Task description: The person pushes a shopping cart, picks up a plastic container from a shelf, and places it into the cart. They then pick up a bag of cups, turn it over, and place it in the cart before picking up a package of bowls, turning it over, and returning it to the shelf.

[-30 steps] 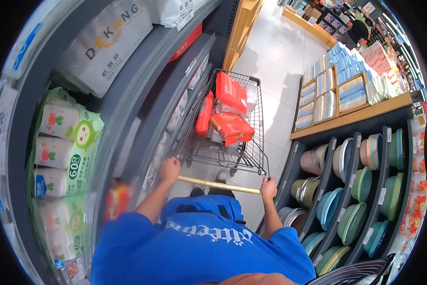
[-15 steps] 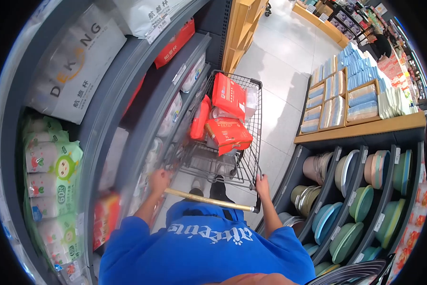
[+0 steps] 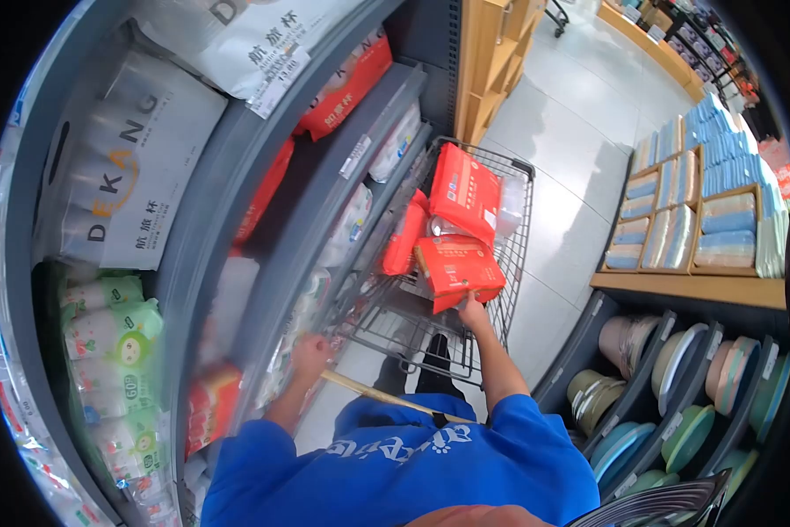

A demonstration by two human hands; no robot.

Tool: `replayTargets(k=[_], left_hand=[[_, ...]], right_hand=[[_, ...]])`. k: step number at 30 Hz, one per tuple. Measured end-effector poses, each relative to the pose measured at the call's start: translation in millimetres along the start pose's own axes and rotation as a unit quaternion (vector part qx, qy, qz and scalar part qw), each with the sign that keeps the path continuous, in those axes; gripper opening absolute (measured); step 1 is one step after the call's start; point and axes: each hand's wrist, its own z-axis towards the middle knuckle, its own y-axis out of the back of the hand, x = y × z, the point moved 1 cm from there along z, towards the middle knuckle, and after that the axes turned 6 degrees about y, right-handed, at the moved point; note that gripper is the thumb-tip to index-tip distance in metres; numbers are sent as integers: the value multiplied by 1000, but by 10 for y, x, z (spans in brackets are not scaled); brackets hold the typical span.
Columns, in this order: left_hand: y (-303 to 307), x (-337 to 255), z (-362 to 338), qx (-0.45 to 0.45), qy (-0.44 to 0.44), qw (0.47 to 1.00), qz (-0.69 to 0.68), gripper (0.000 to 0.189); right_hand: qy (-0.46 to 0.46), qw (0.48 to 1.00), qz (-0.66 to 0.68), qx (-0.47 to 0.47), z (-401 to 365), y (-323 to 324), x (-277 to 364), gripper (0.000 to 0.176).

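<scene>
A wire shopping cart (image 3: 519, 255) stands in front of me, its pale handle bar (image 3: 386, 393) close to my body. In its basket lie red soft packs, one upper red pack (image 3: 465, 189), one narrow red pack (image 3: 406, 235) on the left and a front red pack (image 3: 461, 266). My right hand (image 3: 472, 311) is closed on the near edge of the front pack, thumb on top. My left hand (image 3: 310, 356) is curled closed, by the left end of the handle bar and beside the shelf; blur hides what its fingers hold.
Tall grey shelves (image 3: 206, 202) run close along the left, with grey DEKANG packs (image 3: 140, 176) and green tissue packs (image 3: 118, 351). On the right, a rack holds basins (image 3: 623, 446) below folded towels (image 3: 728, 220). Tiled floor (image 3: 557, 211) extends ahead; a wooden shelf (image 3: 491, 75) stands at the aisle's far left.
My right hand has left the cart's right side and reached forward onto the front red pack. The view has shifted, so the cart appears farther right. My left hand stays by the handle's end.
</scene>
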Motion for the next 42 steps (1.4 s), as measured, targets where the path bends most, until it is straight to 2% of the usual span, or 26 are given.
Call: replayTargets(k=[1, 2, 4, 7, 10, 13, 15, 17, 19, 21, 23, 27, 29, 33, 34, 36, 38, 40, 42], left_hand=[[8, -41, -3, -2, 10, 1000, 3, 13], [4, -76, -15, -5, 21, 1000, 4, 13], [-92, 48, 7, -32, 10, 999, 18, 17], [-71, 58, -8, -22, 19, 1000, -9, 18], [-49, 63, -19, -9, 2, 1000, -15, 22], [-35, 106, 9, -27, -9, 999, -20, 24], [13, 119, -50, -27, -9, 999, -24, 24], [141, 57, -21, -21, -15, 999, -37, 21], [52, 166, 18, 4, -18, 1000, -25, 19], [22, 204, 77, -3, -49, 998, -40, 18], [54, 197, 15, -32, -97, 992, -77, 18], [252, -118, 89, -64, -199, 959, -190, 59], [532, -544, 90, -16, -230, 934, -272, 83], [1398, -1457, -75, -95, -410, 866, -270, 100], [1557, -1592, -87, -69, -437, 854, -276, 99], [1755, -1769, -114, -18, -488, 825, -286, 99], [1798, -1786, -76, 51, -457, 831, -313, 95], [1789, -1759, -55, 110, -420, 830, -350, 86], [1606, -1620, -10, 176, -379, 805, -422, 84]], right_hand=[[-18, 1000, 9, -12, 73, -90, -29, 55], [4, 999, 19, -46, 95, -192, -62, 62], [-11, 999, 18, 34, 219, -450, -368, 66], [-9, 1000, -8, 24, 102, -390, -353, 75], [49, 996, -43, -61, -9, -305, -313, 72], [17, 996, -6, 84, 190, -343, -510, 74], [-12, 997, -1, 71, 301, -368, -485, 52], [10, 998, -10, 65, 291, 28, -24, 44], [32, 999, -41, -9, 411, 224, 114, 27], [30, 995, 94, -18, -353, 1036, 1394, 29], [12, 1000, 8, 4, -403, 1391, 1589, 34], [77, 996, 9, -48, -1713, 2359, 2808, 35], [97, 994, 30, -32, -2299, 2591, 3165, 32], [163, 976, 140, 37, -3012, 2648, 3366, 27], [189, 967, 161, 46, -3150, 2604, 3368, 26], [219, 951, 220, 4, -3371, 2535, 3399, 27], [255, 921, 292, -40, -3445, 2491, 3304, 30], [270, 889, 341, -141, -3512, 2435, 3281, 36], [260, 841, 422, -218, -3519, 2395, 3147, 48]])
